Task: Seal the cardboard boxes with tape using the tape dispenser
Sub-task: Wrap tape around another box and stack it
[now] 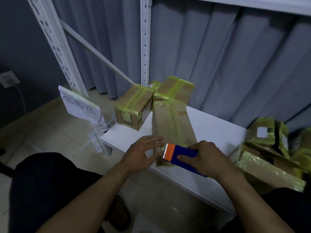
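One white shelf served as the work surface, and three cardboard boxes could be counted on it with certainty. The long box lay in the middle of the shelf, running from its near edge toward its back, with yellowish-green tape along its top. Two more taped boxes sat at the shelf's far left corner: the left taped box overhung the shelf's left edge, and the rear taped box stood just behind the long box. A sliver of something taped showed between those two, too hidden to count.

At the shelf's right end lay a heap of taped boxes, blurred; at least two, the exact number unclear.

Two hands were over the shelf's near edge. The left hand had its fingers spread and nearly straight, fingertips on the near left corner of the long box. The right hand gripped the single tape dispenser, fingers and thumb curled round its blue body, with the orange toothed end over the near end of the long box.

Left of the shelf, one paper sign with handwritten characters hung on a white rack post. Farther left was one wall socket. A grey curtain hung behind the shelf.
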Demonstrator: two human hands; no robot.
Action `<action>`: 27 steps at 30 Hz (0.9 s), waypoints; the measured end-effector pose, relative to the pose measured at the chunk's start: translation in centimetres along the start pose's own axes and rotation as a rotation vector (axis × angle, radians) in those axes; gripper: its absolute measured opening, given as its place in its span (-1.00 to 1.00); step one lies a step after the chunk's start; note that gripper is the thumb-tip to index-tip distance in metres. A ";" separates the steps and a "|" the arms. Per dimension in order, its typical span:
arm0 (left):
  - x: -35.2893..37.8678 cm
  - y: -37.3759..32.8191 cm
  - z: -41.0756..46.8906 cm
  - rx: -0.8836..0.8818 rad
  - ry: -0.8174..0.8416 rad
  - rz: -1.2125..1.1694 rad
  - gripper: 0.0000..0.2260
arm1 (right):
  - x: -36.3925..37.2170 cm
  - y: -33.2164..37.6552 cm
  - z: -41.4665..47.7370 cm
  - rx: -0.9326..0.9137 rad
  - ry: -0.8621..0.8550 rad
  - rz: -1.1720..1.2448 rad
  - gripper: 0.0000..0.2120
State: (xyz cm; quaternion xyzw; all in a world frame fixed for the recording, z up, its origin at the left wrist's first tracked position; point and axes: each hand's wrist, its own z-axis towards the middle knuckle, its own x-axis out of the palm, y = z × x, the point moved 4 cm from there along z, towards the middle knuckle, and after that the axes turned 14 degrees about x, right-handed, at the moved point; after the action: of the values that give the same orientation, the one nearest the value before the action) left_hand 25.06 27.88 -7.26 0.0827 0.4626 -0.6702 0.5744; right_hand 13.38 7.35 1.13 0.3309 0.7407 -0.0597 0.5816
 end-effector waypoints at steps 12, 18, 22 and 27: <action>0.2 0.9 0.6 0.049 0.019 0.026 -0.64 | 0.2 -0.6 0.1 -0.047 0.006 0.062 -0.41; 0.2 1.2 0.5 0.000 0.008 -0.031 -0.67 | -0.2 -0.3 -0.7 -0.083 0.018 0.104 -0.42; -0.5 1.5 0.4 0.007 0.000 -0.036 -0.72 | -1.1 -0.9 -1.8 -0.079 -0.001 0.072 -0.44; -0.6 1.0 0.5 -0.019 0.030 -0.019 -0.73 | -3.5 -2.7 -1.8 -0.022 -0.106 0.017 -0.50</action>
State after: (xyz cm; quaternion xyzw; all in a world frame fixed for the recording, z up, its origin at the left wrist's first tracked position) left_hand 26.31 28.02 -7.05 0.0828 0.4781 -0.6701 0.5617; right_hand 10.73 4.64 4.07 0.3269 0.7067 -0.0639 0.6242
